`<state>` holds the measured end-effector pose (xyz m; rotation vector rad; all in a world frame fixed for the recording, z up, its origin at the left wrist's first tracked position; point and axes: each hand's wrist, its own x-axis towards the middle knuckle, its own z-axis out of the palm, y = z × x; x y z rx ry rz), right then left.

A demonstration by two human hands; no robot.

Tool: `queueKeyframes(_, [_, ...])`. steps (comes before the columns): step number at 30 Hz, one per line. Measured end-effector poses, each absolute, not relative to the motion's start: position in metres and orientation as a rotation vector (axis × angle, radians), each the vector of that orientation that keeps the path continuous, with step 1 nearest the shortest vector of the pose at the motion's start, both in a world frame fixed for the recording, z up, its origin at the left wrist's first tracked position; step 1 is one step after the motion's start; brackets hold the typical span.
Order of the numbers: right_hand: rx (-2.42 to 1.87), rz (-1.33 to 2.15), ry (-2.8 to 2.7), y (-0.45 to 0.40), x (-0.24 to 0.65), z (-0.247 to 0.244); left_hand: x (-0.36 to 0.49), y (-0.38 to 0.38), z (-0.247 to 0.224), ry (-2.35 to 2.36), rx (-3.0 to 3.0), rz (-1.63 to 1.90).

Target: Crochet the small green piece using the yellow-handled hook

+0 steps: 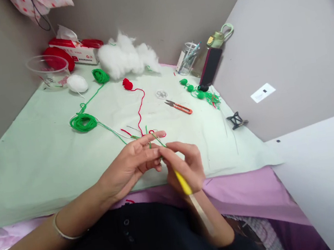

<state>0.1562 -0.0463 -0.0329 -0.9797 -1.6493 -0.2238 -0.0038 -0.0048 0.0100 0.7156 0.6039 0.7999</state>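
My right hand (190,161) is closed around a crochet hook, its yellow handle (182,182) slanting down toward my wrist. The hook's tip is hidden among my fingers. My left hand (128,160) pinches green yarn (158,140) between thumb and fingers, with the index finger stretched out and the strand running across near its tip. Whatever small piece sits in the pinch is mostly covered. Both hands meet above the front of the table. Just beyond the left fingers lie red yarn (140,116) and a thin needle (133,128).
A green yarn coil (83,123) and a white ball (77,83) lie left. White stuffing (127,58) and a tissue box (84,54) stand behind. Orange thread snips (180,107), small green balls (190,88), a phone (211,66) and a black stand (236,120) are right.
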Motion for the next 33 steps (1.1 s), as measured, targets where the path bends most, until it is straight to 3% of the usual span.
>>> queueKeyframes(6, [-0.911, 0.474, -1.262, -0.04, 0.157, -0.017, -0.005, -0.001, 0.015, 0.61, 0.686, 0.801])
queueKeyframes(12, [-0.947, 0.354, -1.372, -0.039, 0.152, -0.021, -0.002, -0.008, 0.012, 0.685, 0.901, 0.911])
queueKeyframes(18, [-0.958, -0.127, -1.587, -0.04, 0.153, -0.033, -0.001, -0.005, 0.01, 0.619, 0.712, 0.813])
queueKeyframes(25, [-0.92, 0.534, -1.194, -0.037, 0.161, -0.02, -0.005, 0.005, 0.011, 0.585, 0.694, 0.826])
queueKeyframes(33, [-0.889, 0.787, -1.129, -0.033, 0.163, -0.02, -0.003, -0.001, 0.01, 0.608, 0.901, 0.846])
